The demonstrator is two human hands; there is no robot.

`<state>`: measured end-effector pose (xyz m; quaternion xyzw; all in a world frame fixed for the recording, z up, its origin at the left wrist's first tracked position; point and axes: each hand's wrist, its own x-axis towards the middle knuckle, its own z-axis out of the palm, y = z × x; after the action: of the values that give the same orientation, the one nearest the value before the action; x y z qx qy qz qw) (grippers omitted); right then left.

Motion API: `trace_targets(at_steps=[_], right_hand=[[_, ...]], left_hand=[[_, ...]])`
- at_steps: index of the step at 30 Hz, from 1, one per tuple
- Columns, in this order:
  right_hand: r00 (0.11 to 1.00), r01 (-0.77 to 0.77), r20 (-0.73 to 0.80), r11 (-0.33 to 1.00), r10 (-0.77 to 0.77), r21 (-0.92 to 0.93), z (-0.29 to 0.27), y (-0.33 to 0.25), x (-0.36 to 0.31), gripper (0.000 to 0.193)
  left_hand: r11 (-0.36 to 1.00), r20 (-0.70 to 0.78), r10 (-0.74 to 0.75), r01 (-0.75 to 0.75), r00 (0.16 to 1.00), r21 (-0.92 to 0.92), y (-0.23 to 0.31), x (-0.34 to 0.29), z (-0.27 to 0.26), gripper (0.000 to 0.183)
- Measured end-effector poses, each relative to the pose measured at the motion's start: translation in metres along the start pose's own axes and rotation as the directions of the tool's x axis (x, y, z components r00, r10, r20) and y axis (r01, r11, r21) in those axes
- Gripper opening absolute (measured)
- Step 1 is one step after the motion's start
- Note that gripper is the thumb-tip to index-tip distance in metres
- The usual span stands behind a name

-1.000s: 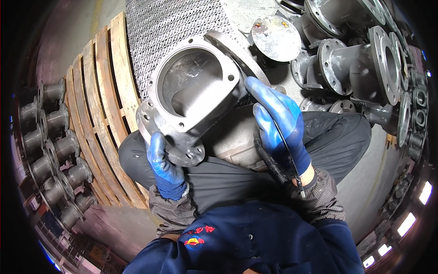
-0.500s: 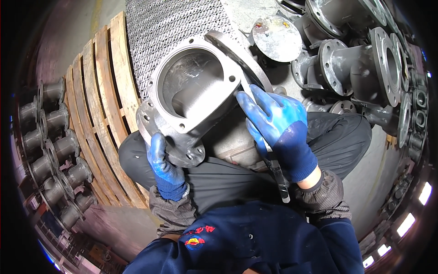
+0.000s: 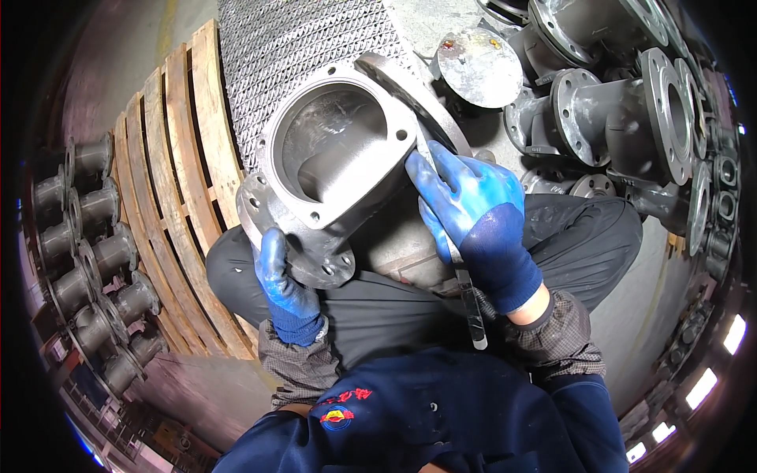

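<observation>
- The flanged metal fitting (image 3: pixel 347 177), a grey casting with a wide round bore, sits tilted before the seated person; its squared rim with bolt holes faces up toward the camera.
- The left hand (image 3: pixel 284 284), in a blue-coated glove, grips the near left flange of the fitting, thumb up along its edge; the other fingers are mostly hidden behind the metal.
- The right hand (image 3: pixel 475 206), gloved alike, is on the right of the fitting, closed around a flat metal bar (image 3: pixel 471 307). Its fingertips are right beside the casting's side wall; whether they touch it cannot be told.
- The bar's pale upper end reaches the fitting's right edge, near a corner hole; its dark lower part sticks out below the glove, toward the person.
- Dark trousers (image 3: pixel 583 229) on folded legs spread to both sides of the fitting, on its near side.
- Left of the fitting is a wooden pallet (image 3: pixel 180 118), with stacked flanged pipe pieces (image 3: pixel 95 209) farther left.
- Beyond the fitting spreads a metal mesh (image 3: pixel 307 35).
- Beyond it to the right is a round, stained disc (image 3: pixel 479 67), near more grey castings (image 3: pixel 623 114).
</observation>
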<state>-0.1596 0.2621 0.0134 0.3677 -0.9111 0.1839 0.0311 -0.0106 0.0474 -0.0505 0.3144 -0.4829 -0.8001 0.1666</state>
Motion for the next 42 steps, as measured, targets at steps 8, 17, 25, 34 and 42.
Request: trace_targets(at_steps=[8,17,25,34,42], right_hand=[[0.975,0.099,-0.213,0.975,-0.056,0.198,-0.003,0.005,-0.005,0.038],[0.805,0.001,-0.13,0.219,0.579,0.976,0.036,-0.013,-0.006,0.032],[0.794,-0.089,-0.088,0.258,0.601,0.962,0.029,-0.02,-0.018,0.034],[0.929,0.097,-0.36,0.88,0.088,0.465,-0.003,0.009,-0.004,0.036],[0.941,0.067,-0.31,0.822,0.137,0.566,-0.009,0.015,0.006,0.033]], left_hand=[[0.993,0.009,0.069,-0.07,0.998,0.094,-0.002,-0.004,0.001,0.054],[0.999,0.011,0.033,-0.034,0.999,0.038,-0.003,-0.002,-0.001,0.052],[0.962,0.176,0.22,-0.243,0.959,0.121,-0.02,-0.001,-0.03,0.039],[0.998,0.03,0.045,-0.044,0.999,-0.044,-0.009,0.0,-0.019,0.042],[0.999,0.0,0.02,-0.02,1.0,0.039,0.0,-0.003,-0.002,0.045]])
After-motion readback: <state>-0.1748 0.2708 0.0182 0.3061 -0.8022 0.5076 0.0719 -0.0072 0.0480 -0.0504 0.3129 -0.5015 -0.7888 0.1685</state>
